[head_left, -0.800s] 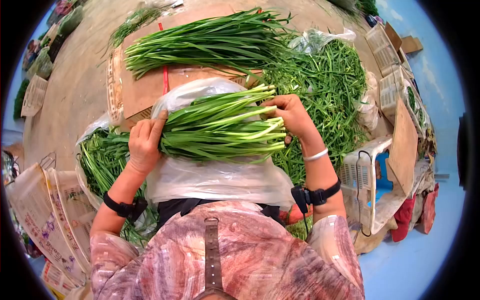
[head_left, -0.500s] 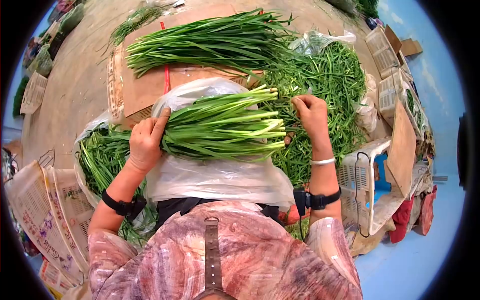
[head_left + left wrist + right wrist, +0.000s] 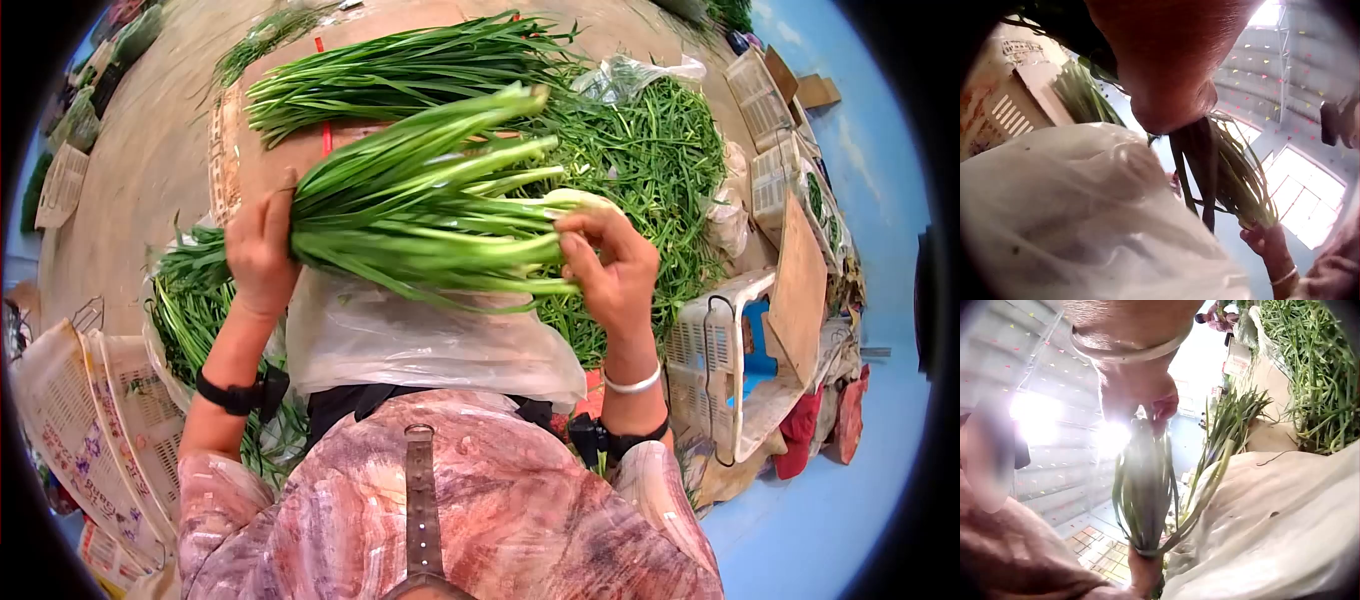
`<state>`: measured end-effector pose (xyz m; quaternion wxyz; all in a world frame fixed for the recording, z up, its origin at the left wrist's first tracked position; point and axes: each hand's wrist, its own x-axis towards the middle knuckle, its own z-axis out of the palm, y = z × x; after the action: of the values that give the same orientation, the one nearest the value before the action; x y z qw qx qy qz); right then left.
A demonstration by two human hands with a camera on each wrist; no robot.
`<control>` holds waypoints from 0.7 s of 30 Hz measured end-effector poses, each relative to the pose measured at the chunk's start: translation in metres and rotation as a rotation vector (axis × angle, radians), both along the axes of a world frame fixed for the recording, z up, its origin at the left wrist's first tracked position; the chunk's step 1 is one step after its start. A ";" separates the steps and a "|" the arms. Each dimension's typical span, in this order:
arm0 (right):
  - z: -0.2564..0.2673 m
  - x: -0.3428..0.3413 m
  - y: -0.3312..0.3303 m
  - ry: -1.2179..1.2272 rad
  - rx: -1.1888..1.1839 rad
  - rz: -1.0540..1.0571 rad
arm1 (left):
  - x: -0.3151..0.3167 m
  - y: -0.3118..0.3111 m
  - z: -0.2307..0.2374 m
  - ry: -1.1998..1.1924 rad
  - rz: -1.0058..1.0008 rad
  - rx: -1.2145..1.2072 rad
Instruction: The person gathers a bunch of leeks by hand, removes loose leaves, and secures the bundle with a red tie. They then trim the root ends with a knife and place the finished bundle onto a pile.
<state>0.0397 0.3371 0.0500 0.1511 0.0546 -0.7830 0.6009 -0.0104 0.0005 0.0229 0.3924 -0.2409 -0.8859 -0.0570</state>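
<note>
Stretching between both hands (image 3: 262, 250) (image 3: 615, 268), green leafy bundle (image 3: 415, 205), pale ends (image 3: 530, 150) at right.

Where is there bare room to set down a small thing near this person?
The floor at left has room between the white basket and the cardboard. The plastic sheet also has a free strip between the held green bunch and the shirt. It is crowded at right: the heap of loose leaves, then the white crate.
</note>
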 end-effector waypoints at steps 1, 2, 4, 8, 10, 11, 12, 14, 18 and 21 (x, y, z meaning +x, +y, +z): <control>-0.006 -0.009 0.000 -0.126 -0.022 0.013 | -0.002 -0.001 -0.008 -0.039 0.017 -0.034; -0.022 -0.011 0.002 -0.216 0.014 0.030 | -0.007 0.000 -0.016 -0.076 0.025 -0.068; -0.038 -0.011 0.003 -0.295 0.085 0.030 | -0.005 -0.001 -0.026 -0.073 0.014 -0.092; -0.041 -0.015 0.005 -0.306 -0.205 -0.021 | 0.003 -0.002 -0.025 -0.173 -0.019 -0.096; -0.037 -0.019 0.002 -0.353 -0.235 -0.017 | 0.002 -0.001 -0.022 -0.172 -0.021 -0.112; -0.034 -0.020 0.001 -0.413 -0.263 -0.012 | 0.002 -0.001 -0.023 -0.183 -0.023 -0.126; -0.027 -0.018 0.002 -0.477 -0.308 0.016 | 0.002 -0.001 -0.022 -0.185 -0.024 -0.125; -0.032 -0.018 0.000 -0.412 -0.228 -0.015 | 0.003 0.001 -0.022 -0.169 -0.026 -0.123; -0.038 -0.014 -0.003 -0.250 0.091 -0.083 | 0.004 0.000 -0.021 -0.181 -0.019 -0.133; -0.040 -0.014 -0.005 -0.133 0.220 -0.139 | 0.003 0.000 -0.021 -0.214 -0.009 -0.138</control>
<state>0.0261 0.3316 0.0100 0.1331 -0.0235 -0.8545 0.5016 -0.0074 0.0002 0.0019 0.2777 -0.2640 -0.9234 -0.0232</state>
